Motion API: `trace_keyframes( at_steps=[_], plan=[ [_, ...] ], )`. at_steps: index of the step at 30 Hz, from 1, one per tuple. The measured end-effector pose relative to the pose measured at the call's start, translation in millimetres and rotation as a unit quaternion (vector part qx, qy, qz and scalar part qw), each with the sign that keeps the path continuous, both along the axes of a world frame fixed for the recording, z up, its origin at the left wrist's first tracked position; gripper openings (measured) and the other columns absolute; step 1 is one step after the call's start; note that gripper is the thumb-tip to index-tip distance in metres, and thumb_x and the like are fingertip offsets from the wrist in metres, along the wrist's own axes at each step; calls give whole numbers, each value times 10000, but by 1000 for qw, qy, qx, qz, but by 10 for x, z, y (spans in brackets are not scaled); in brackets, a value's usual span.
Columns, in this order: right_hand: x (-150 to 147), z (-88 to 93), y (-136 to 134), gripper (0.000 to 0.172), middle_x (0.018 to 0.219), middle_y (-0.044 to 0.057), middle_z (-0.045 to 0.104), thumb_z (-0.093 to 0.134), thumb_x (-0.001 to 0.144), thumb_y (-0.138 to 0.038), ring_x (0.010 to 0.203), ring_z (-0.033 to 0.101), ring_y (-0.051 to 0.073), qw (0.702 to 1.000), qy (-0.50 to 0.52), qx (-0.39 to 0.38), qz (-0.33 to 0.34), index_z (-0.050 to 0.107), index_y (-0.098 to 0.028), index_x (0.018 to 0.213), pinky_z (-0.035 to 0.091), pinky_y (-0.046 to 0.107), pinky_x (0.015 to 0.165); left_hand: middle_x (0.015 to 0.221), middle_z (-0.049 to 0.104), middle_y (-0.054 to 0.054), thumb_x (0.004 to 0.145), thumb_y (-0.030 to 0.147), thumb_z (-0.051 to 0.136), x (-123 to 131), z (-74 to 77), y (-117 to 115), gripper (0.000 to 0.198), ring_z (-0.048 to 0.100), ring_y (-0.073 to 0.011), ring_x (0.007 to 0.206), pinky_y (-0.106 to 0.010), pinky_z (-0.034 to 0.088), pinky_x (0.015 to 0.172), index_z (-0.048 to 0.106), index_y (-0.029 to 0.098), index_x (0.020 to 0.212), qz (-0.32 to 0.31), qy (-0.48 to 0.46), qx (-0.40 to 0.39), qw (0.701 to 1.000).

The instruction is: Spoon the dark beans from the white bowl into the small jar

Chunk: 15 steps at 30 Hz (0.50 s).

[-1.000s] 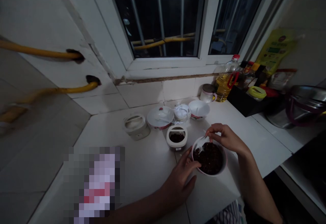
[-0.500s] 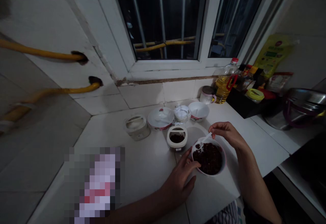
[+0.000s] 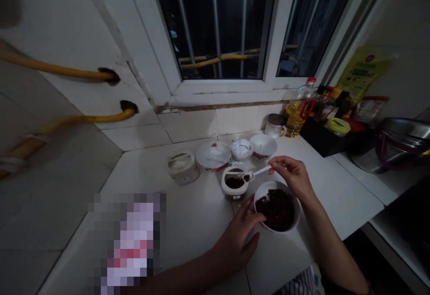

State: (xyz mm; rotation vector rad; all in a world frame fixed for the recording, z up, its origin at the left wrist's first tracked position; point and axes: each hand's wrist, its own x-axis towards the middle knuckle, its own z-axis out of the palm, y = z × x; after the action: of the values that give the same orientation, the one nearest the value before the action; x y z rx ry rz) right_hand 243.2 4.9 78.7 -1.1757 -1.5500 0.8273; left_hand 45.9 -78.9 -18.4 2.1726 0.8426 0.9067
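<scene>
A small white spoon [image 3: 260,171] is pinched by its handle in my right hand [image 3: 291,175]. Its scoop, carrying some dark red bits, is over the right rim of a small pale seasoning jar [image 3: 234,193], which has similar dark contents inside. My left hand [image 3: 241,228] grips the near left side of a white bowl [image 3: 297,218], thumb at the rim and fingers around the outside. Dark red chili-like flakes [image 3: 277,210] fill much of that bowl. The bowl rests on the white counter, just right of the jar.
Behind stand a lidded clear container [image 3: 182,168], a wide floral bowl [image 3: 213,155], a small container with white contents [image 3: 241,149] and another bowl [image 3: 264,144]. An oil bottle [image 3: 297,109], a black condiment rack [image 3: 316,136] and a steel pot [image 3: 399,145] line the right. A pixelated patch [image 3: 131,237] lies front left.
My right hand has moved the spoon from inside the bowl up and left to the seasoning jar, with dark bits in its scoop. My left hand stays on the bowl.
</scene>
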Motion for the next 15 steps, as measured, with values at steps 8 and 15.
trace_keyframes(
  at_steps=[8, 15],
  plan=[
    [-138, 24, -127, 194, 827, 22, 730, 529, 905, -171, 937, 626, 206, 920, -245, 292, 96, 685, -255, 984, 358, 507, 1038, 1439, 366, -129, 773, 5, 489, 4, 24, 2, 455, 520, -230, 1169, -400, 449, 1004, 513, 225, 1171, 2, 8, -5, 1000],
    [256, 96, -95, 163, 701, 1, 668, 560, 901, -264, 762, 616, 182, 965, -166, 198, 46, 642, -231, 764, 420, 464, 1000, 1503, 283, -133, 787, 4, 478, -1, 30, 5, 433, 512, -221, 1174, -371, 453, 993, 514, 212, 1165, 2, 1, 8, 1000]
  ],
)
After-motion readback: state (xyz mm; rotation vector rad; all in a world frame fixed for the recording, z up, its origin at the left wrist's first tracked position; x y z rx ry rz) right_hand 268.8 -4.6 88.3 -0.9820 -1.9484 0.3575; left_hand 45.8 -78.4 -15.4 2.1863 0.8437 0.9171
